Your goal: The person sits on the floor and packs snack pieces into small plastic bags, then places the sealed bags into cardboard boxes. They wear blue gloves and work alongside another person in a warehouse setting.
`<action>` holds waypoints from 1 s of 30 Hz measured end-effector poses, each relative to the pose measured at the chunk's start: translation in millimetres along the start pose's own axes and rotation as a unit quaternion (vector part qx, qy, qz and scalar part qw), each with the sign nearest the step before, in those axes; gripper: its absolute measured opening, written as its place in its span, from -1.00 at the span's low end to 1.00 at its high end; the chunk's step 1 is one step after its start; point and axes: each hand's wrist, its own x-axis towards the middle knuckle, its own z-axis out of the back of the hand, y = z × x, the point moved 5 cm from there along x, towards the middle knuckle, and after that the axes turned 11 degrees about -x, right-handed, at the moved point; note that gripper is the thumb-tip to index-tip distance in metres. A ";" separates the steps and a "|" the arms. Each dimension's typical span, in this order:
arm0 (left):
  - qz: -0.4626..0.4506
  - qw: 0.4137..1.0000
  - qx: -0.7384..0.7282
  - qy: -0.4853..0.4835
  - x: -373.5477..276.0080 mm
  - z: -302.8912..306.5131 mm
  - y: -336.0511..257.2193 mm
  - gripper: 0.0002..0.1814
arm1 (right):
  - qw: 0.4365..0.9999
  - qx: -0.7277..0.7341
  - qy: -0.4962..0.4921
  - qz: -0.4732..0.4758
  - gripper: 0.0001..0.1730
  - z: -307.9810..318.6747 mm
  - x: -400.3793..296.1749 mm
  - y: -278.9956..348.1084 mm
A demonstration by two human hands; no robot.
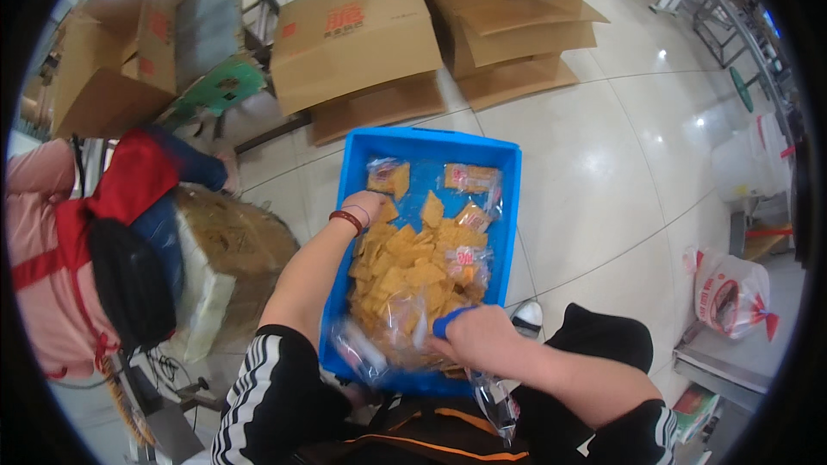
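Observation:
A blue plastic crate [517, 206] in front of me holds a heap of golden crispy crackers [400, 258]. Several clear printed wrappers lie among them, some around crackers, like the wrapped cracker [470, 175] at the far right. My left hand [362, 208] reaches over the crate's left side; its curled fingertips meet a loose cracker piece, and whether they pinch it is unclear. Over the near right part of the crate, my right hand [475, 336] grips a blue handle [454, 319]; the rest of that tool is hidden. Blurred clear wrappers [362, 352] lie at the near edge.
Cardboard cartons [355, 32] stand beyond the crate. To the left, a seated person in pink and red [64, 258] is beside a taped carton [226, 239]. On the right, a white plastic bag [730, 294] rests on a metal shelf [723, 361]. The floor is tiled.

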 end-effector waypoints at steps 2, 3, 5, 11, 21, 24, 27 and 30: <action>-0.054 0.996 0.047 -0.054 47.4 -15.7 3.4 -0.65 | 1.000 -0.018 -0.006 -0.002 -0.66 0.5 -1.2 -6.0; -0.069 0.994 0.056 -0.065 73.1 -29.4 7.0 -0.56 | 0.999 -0.028 -0.018 0.000 -0.63 2.1 -1.1 -11.0; -0.049 0.982 0.133 -0.125 101.6 -28.0 7.1 -0.54 | 0.999 -0.010 -0.033 0.011 -0.61 9.3 3.6 -19.6; 0.010 0.988 0.099 -0.116 92.9 -5.6 0.2 -0.37 | 0.998 0.014 0.040 0.049 -0.96 6.3 11.6 -25.4; -0.028 0.582 -0.812 -0.001 -54.9 -15.0 -33.1 -0.64 | 0.992 -0.129 -0.011 -0.005 -0.91 12.8 9.2 -38.2; -0.032 0.438 -0.879 0.185 -112.7 -20.9 -62.7 -0.59 | 0.985 -0.171 -0.030 -0.021 -0.92 9.7 2.8 -32.8; -0.193 0.323 -0.854 0.359 -166.9 -16.5 -101.6 -0.54 | 0.981 -0.151 -0.117 -0.035 -0.87 27.9 7.4 -16.0; -0.126 0.379 -0.865 0.305 -198.4 -38.9 -106.1 -0.54 | 0.972 -0.097 -0.216 0.001 -0.74 43.5 2.3 6.1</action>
